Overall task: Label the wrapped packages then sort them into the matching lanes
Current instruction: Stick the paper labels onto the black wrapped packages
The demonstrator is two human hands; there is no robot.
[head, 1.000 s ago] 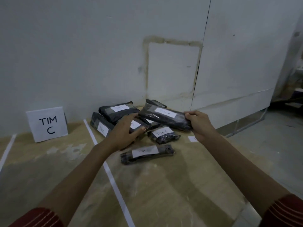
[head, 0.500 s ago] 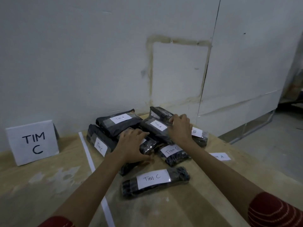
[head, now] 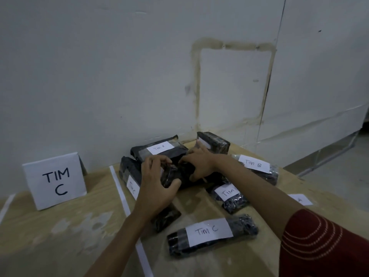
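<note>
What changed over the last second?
The right hand let go of the Tim B package, now lying at the right, and joined the left hand gripping a middle package. The Tim C sign and front Tim C package stayed put.

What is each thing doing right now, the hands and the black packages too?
Left hand: grips the middle package, whose label is hidden.
Right hand: holds that package's far end.
Tim A package: labelled, lying on the pile.
Tim B package: labelled, lying on the table.
Front Tim C package: labelled, lying flat, untouched.
TIM C sign: standing upright.
</note>
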